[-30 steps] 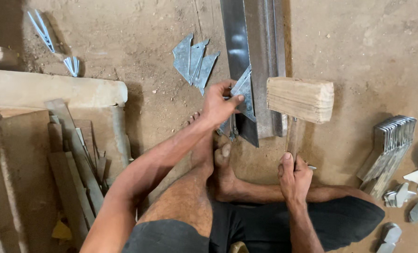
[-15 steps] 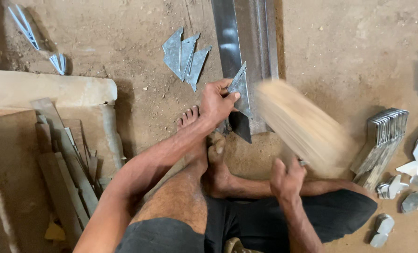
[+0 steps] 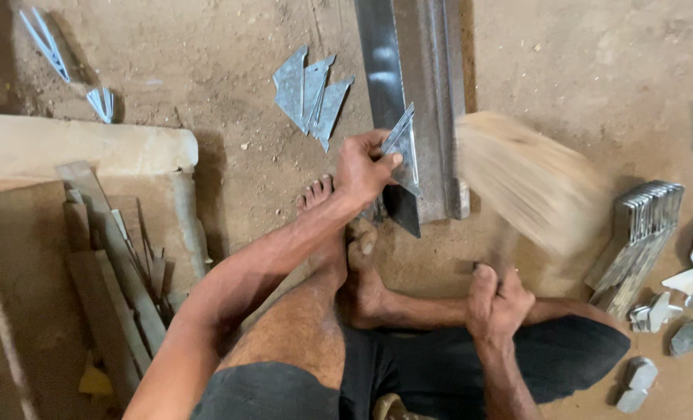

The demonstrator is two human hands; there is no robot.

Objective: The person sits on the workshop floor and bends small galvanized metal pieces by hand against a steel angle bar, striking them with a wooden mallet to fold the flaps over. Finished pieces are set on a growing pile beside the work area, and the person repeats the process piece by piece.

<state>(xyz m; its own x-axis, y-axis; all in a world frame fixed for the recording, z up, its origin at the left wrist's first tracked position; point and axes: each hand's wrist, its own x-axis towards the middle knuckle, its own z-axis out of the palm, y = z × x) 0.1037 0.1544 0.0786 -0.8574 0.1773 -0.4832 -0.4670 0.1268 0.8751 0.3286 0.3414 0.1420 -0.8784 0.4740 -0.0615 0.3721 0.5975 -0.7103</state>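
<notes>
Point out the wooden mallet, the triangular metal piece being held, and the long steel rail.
wooden mallet (image 3: 529,183), head view, on its blurred wooden head.
triangular metal piece (image 3: 404,144), head view, on its flat face beside the left hand's fingers.
steel rail (image 3: 424,78), head view, on its upper length.

Metal piece (image 3: 403,148) on rail (image 3: 428,101)

Cut metal triangles (image 3: 311,93); stacked strips (image 3: 638,241)

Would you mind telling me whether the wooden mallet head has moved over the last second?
Yes. The mallet head, now blurred, has swung out to the right of the steel rail, which it earlier overlapped; the right hand grips its handle.
</notes>
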